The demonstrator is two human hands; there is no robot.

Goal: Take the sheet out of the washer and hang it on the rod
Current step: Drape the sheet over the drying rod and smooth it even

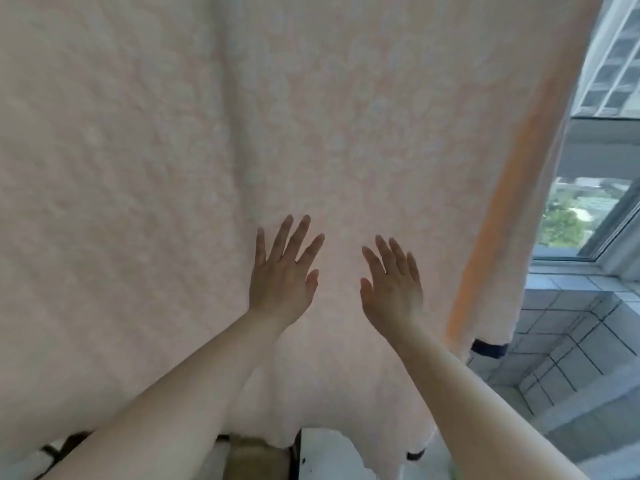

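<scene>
Head view: the sheet (242, 133) hangs spread before both hands — left hand (282, 277) and right hand (393, 289) lie flat-fingered against it, grasping nothing, likely smoothing it.

No legible text anywhere.
Showing no readable letters, numbers, labels or brand marks on any surface in the head view; blurring too strongly for fine print.

Both bare forearms reach forward and up, side by side. The left hand (282, 271) spreads its fingers straight (thumb out); the right hand (393, 285) is flat too, fingers closer together.
</scene>
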